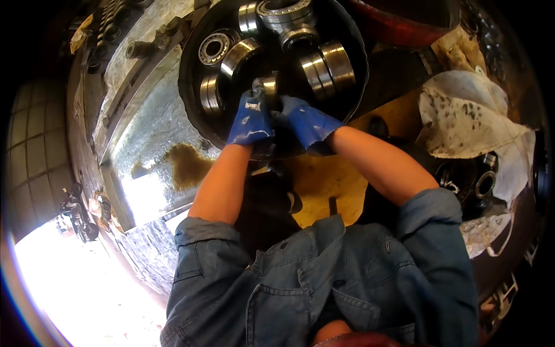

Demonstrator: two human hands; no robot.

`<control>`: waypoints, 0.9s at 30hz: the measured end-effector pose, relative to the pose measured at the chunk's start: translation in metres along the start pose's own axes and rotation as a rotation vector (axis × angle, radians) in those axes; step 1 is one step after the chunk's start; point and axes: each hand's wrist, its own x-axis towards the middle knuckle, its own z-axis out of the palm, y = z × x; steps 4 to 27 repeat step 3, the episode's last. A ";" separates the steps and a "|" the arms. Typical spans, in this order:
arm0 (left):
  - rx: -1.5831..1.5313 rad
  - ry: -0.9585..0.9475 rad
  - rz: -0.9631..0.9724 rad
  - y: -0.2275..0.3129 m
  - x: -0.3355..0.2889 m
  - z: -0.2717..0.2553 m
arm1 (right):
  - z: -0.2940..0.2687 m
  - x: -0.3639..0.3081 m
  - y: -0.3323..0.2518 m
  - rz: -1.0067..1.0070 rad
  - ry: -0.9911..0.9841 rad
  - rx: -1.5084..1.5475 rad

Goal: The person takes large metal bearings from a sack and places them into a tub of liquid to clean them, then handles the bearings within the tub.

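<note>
A large dark round pan (186, 92) holds several shiny steel bearings. My left hand (250, 118), in a blue glove with pale smears, reaches over its near side. Its fingers are closed on a small roller bearing (269, 88) near the middle of the pan. My right hand (307, 122), gloved the same way, is close beside it, fingers curled in toward the left hand. Shadow hides what those right fingers touch. Left of the hands lie a bearing on its side (211, 93) and one showing its rollers (214, 48). A wide bearing pair (327, 69) lies to the right.
Left of the pan is a metal sheet (156, 127) with a brown oily stain (188, 166). A red-rimmed tub (393, 26) stands at the far right. Stained white cloth (462, 115) hangs at the right, above more bearings (485, 184). Yellow surface (329, 185) shows below the pan.
</note>
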 end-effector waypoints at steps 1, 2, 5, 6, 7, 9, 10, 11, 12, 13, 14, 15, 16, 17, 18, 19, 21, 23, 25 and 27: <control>-0.012 0.043 -0.065 -0.002 0.006 -0.001 | -0.007 -0.003 -0.003 -0.010 0.003 -0.023; -0.026 0.090 -0.122 -0.002 0.014 -0.003 | -0.016 -0.005 -0.006 0.003 -0.086 -0.061; -0.041 0.100 -0.123 -0.004 0.013 -0.002 | -0.026 -0.014 -0.014 0.025 -0.184 -0.093; -0.041 0.100 -0.123 -0.004 0.013 -0.002 | -0.026 -0.014 -0.014 0.025 -0.184 -0.093; -0.041 0.100 -0.123 -0.004 0.013 -0.002 | -0.026 -0.014 -0.014 0.025 -0.184 -0.093; -0.041 0.100 -0.123 -0.004 0.013 -0.002 | -0.026 -0.014 -0.014 0.025 -0.184 -0.093; -0.041 0.100 -0.123 -0.004 0.013 -0.002 | -0.026 -0.014 -0.014 0.025 -0.184 -0.093; -0.041 0.100 -0.123 -0.004 0.013 -0.002 | -0.026 -0.014 -0.014 0.025 -0.184 -0.093; -0.041 0.100 -0.123 -0.004 0.013 -0.002 | -0.026 -0.014 -0.014 0.025 -0.184 -0.093; -0.041 0.100 -0.123 -0.004 0.013 -0.002 | -0.026 -0.014 -0.014 0.025 -0.184 -0.093; -0.041 0.100 -0.123 -0.004 0.013 -0.002 | -0.026 -0.014 -0.014 0.025 -0.184 -0.093; -0.041 0.100 -0.123 -0.004 0.013 -0.002 | -0.026 -0.014 -0.014 0.025 -0.184 -0.093; -0.041 0.100 -0.123 -0.004 0.013 -0.002 | -0.026 -0.014 -0.014 0.025 -0.184 -0.093; -0.041 0.100 -0.123 -0.004 0.013 -0.002 | -0.026 -0.014 -0.014 0.025 -0.184 -0.093; -0.041 0.100 -0.123 -0.004 0.013 -0.002 | -0.026 -0.014 -0.014 0.025 -0.184 -0.093; -0.041 0.100 -0.123 -0.004 0.013 -0.002 | -0.026 -0.014 -0.014 0.025 -0.184 -0.093; -0.041 0.100 -0.123 -0.004 0.013 -0.002 | -0.026 -0.014 -0.014 0.025 -0.184 -0.093; -0.041 0.100 -0.123 -0.004 0.013 -0.002 | -0.026 -0.014 -0.014 0.025 -0.184 -0.093; -0.041 0.100 -0.123 -0.004 0.013 -0.002 | -0.026 -0.014 -0.014 0.025 -0.184 -0.093; -0.041 0.100 -0.123 -0.004 0.013 -0.002 | -0.026 -0.014 -0.014 0.025 -0.184 -0.093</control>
